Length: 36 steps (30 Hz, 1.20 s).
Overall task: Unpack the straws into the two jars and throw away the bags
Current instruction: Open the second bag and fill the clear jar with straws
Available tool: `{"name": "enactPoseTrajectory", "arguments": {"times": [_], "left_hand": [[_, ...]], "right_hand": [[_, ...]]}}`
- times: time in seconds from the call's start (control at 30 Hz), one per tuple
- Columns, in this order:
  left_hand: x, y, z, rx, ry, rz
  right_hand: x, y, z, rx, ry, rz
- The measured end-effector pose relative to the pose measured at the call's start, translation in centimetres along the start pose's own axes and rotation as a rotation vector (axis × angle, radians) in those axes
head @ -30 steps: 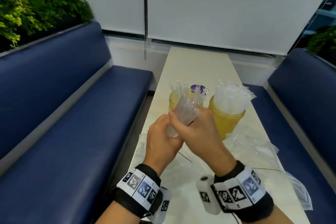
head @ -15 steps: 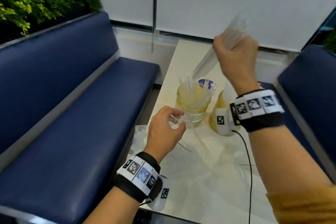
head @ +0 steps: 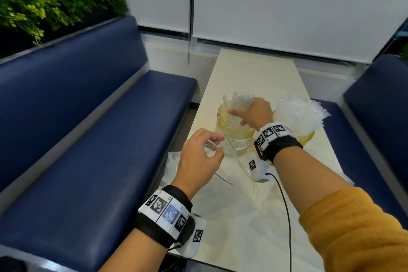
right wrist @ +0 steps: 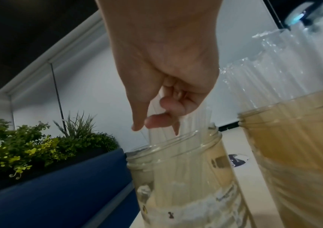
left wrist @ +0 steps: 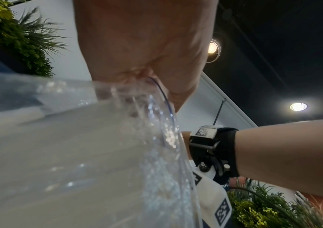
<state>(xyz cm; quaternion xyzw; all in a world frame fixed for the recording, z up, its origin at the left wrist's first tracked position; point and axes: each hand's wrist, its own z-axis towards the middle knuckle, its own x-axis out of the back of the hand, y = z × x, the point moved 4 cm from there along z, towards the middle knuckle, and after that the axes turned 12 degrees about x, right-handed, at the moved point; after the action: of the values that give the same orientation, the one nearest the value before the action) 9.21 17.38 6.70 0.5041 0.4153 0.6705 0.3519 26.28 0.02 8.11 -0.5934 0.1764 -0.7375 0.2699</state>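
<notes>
Two amber-tinted jars stand mid-table. My right hand (head: 239, 115) grips a bundle of clear straws (head: 241, 101) and holds it in the mouth of the left jar (head: 234, 139); in the right wrist view the fingers (right wrist: 164, 121) curl round the straws (right wrist: 168, 148), whose lower ends are inside this jar (right wrist: 186, 185). The right jar (head: 308, 138) is packed with straws (head: 298, 115). My left hand (head: 217, 146) pinches a corner of an empty clear bag (left wrist: 98, 146) just in front of the left jar.
Flattened clear bags (head: 238, 210) lie on the cream table (head: 254, 73) near its front edge, under my arms. Blue benches (head: 99, 139) run along both sides, a planter (head: 44, 2) sits behind the left one. A cable (head: 284, 205) trails from my right wrist.
My right hand pulled the straw bundle up out of the bag, then brought it down into the left jar. My left hand stayed in front of that jar, holding the emptied bag.
</notes>
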Motion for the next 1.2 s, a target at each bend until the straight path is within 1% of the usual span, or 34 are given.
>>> {"name": "enactPoseTrajectory", "arguments": {"times": [0.03,0.07,0.1,0.17,0.23,0.27,0.3,0.33,0.4,0.43,0.47,0.5,0.53,0.63,0.67,0.7,0.73,0.77,0.8,0.83,0.87,0.9,0.97,1.0,1.03,1.07,1.13,1.17,1.2], "left_hand": [[0.1,0.0,0.0,-0.002,0.001,0.001],[0.1,0.0,0.1,-0.005,0.002,0.001],[0.2,0.0,0.1,-0.007,0.004,0.000],[0.2,0.0,0.2,-0.009,0.004,0.003],[0.2,0.0,0.2,-0.008,0.004,0.009],[0.2,0.0,0.2,-0.009,0.002,0.009],[0.2,0.1,0.2,-0.013,0.000,0.008],[0.3,0.1,0.2,-0.019,-0.005,0.007],[0.4,0.1,0.2,-0.026,-0.036,0.009],[0.5,0.1,0.2,-0.024,-0.059,0.015],[0.5,0.2,0.1,-0.023,-0.080,0.025],[0.5,0.1,0.1,-0.025,-0.095,0.039],[0.5,0.1,0.1,-0.028,-0.104,0.050],[0.1,0.0,0.1,-0.025,-0.125,0.070],[0.0,0.1,0.0,-0.024,-0.135,0.072],[-0.2,0.1,0.0,-0.025,-0.143,0.073],[-0.4,0.2,0.0,-0.028,-0.148,0.073],[-0.5,0.4,-0.1,-0.032,-0.152,0.075],[-0.6,0.4,-0.1,-0.037,-0.157,0.077],[-0.7,0.5,-0.2,-0.040,-0.160,0.075],[-0.7,0.6,-0.3,-0.041,-0.161,0.069],[-0.7,0.6,-0.4,-0.040,-0.160,0.061],[-0.8,0.6,-0.6,-0.042,-0.158,0.051],[-0.9,0.6,-0.7,-0.042,-0.164,0.052],[-1.0,0.7,-0.8,-0.042,-0.176,0.054],[-1.1,0.7,-0.9,-0.044,-0.188,0.057],[-1.3,0.8,-1.2,-0.054,-0.212,0.072],[-1.4,0.8,-1.3,-0.061,-0.224,0.076],[-1.5,0.8,-1.4,-0.066,-0.237,0.075]], "right_hand": [[0.2,0.1,0.0,-0.014,0.044,0.041],[0.7,-0.1,0.2,-0.013,0.119,0.059],[1.2,-0.5,0.4,0.011,0.196,0.036],[2.5,-2.2,0.6,0.155,0.335,-0.102],[3.0,-4.2,0.6,0.361,0.408,-0.249],[2.4,-4.7,0.7,0.452,0.380,-0.296],[1.5,-5.0,0.8,0.526,0.304,-0.329],[0.2,-4.9,0.9,0.575,0.179,-0.360],[-2.5,-3.7,0.7,0.592,-0.110,-0.497],[-3.3,-3.0,0.5,0.580,-0.210,-0.577],[-3.4,-2.5,0.3,0.570,-0.250,-0.627],[-3.2,-2.4,0.1,0.560,-0.233,-0.631],[-2.5,-2.6,0.0,0.555,-0.168,-0.611],[1.1,-4.3,-0.9,0.562,0.110,-0.553],[2.3,-4.9,-1.3,0.570,0.182,-0.524],[3.4,-5.4,-1.6,0.577,0.222,-0.483],[4.2,-5.8,-1.9,0.578,0.218,-0.421],[4.8,-5.8,-2.1,0.562,0.169,-0.348],[5.0,-5.4,-2.2,0.530,0.079,-0.282],[5.0,-5.0,-2.4,0.501,-0.013,-0.251],[5.2,-4.7,-2.8,0.487,-0.060,-0.245],[5.6,-4.6,-3.4,0.479,-0.061,-0.244],[6.8,-5.1,-5.1,0.466,0.028,-0.189],[7.1,-5.4,-6.3,0.458,0.046,-0.147],[7.1,-5.8,-7.6,0.444,0.007,-0.107],[6.6,-6.1,-8.9,0.408,-0.110,-0.076],[4.2,-6.1,-12.0,0.289,-0.464,-0.022],[2.8,-5.8,-13.2,0.263,-0.577,-0.031],[1.6,-5.5,-14.0,0.267,-0.621,-0.071]]}}
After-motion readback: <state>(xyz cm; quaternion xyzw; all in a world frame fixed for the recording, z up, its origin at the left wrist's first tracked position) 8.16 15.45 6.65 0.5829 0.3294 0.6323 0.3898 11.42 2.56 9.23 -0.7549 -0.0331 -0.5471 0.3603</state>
